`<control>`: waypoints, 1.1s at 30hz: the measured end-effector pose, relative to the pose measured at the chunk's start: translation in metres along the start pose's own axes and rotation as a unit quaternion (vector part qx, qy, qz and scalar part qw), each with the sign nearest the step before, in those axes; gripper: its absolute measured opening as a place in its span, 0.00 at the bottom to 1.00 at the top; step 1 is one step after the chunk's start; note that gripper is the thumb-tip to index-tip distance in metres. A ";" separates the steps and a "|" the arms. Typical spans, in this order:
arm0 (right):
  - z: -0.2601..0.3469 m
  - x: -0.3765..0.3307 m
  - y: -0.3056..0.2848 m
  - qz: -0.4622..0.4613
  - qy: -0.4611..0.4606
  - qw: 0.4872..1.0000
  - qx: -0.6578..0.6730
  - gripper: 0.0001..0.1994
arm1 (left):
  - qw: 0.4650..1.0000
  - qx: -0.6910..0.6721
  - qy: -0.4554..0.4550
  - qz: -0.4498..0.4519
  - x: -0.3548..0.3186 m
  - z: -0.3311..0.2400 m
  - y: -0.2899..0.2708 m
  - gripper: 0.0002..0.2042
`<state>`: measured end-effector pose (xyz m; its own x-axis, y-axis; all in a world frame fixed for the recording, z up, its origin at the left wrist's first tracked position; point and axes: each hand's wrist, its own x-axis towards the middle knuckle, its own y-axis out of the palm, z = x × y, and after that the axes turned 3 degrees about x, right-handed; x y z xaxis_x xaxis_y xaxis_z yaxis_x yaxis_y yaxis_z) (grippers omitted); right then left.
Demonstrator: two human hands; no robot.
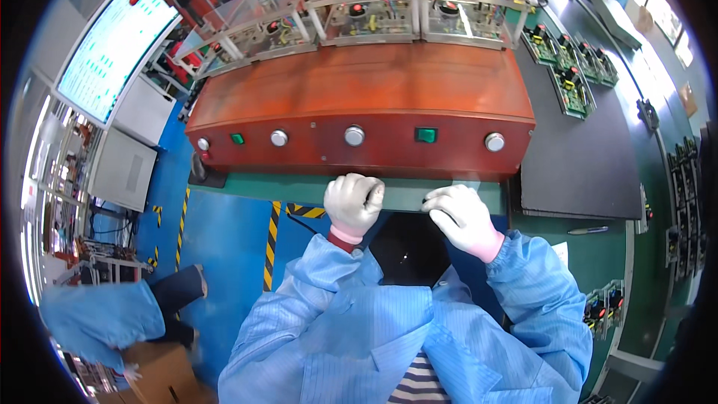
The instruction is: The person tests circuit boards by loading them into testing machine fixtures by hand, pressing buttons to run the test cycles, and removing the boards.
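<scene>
Both my hands wear white gloves and hover by the green bench edge (pixel 407 191), just in front of a long red-orange machine (pixel 359 90). My left hand (pixel 353 206) is curled into a loose fist, with nothing visible in it. To its right, my right hand (pixel 460 217) is half bent, thumb and fingers apart, with nothing seen between them; a dark spot shows at a fingertip. The machine's front carries round silver buttons (pixel 354 135) and green switches (pixel 425 135). Clear-covered fixtures (pixel 365 19) holding circuit boards stand along its back.
A black mat (pixel 576 157) lies at the right, with green circuit boards (pixel 570 90) at its far end and a pen (pixel 588 230) near it. More boards (pixel 684 202) stand in a rack. A screen (pixel 116 45) is at far left. A blue-clad person (pixel 105 318) bends over a cardboard box (pixel 161 374).
</scene>
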<state>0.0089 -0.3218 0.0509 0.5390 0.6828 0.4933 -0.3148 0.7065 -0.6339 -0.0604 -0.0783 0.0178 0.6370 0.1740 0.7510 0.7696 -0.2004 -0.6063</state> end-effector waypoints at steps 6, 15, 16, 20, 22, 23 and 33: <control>-0.007 -0.003 0.004 -0.002 -0.015 1.000 -0.002 0.07 | 1.000 0.002 0.007 -0.013 0.000 0.001 0.003 0.04; -0.004 -0.005 0.002 0.016 0.025 1.000 -0.009 0.12 | 1.000 0.004 0.006 -0.012 -0.002 0.000 0.003 0.04; -0.002 -0.004 0.000 0.019 0.035 0.999 -0.009 0.14 | 1.000 0.005 0.007 -0.011 -0.002 0.001 0.003 0.04; 0.000 -0.003 0.000 0.024 0.062 0.998 0.002 0.18 | 1.000 0.006 0.007 -0.011 -0.002 0.002 0.003 0.04; 0.000 -0.003 0.000 0.028 0.076 0.997 0.015 0.21 | 1.000 0.008 0.007 -0.012 -0.003 0.003 0.002 0.04; 0.002 -0.001 0.000 0.029 0.081 0.996 0.025 0.21 | 1.000 0.002 0.008 -0.015 -0.003 0.005 0.003 0.04; 0.009 -0.001 -0.006 0.032 0.082 0.996 0.016 0.20 | 1.000 -0.007 0.000 -0.013 0.003 -0.004 -0.001 0.07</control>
<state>0.0034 -0.3246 0.0597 0.6359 0.6894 0.3470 -0.3756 0.6692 -0.6412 -0.0591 -0.0813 0.0219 0.6169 0.1793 0.7664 0.7851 -0.2090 -0.5831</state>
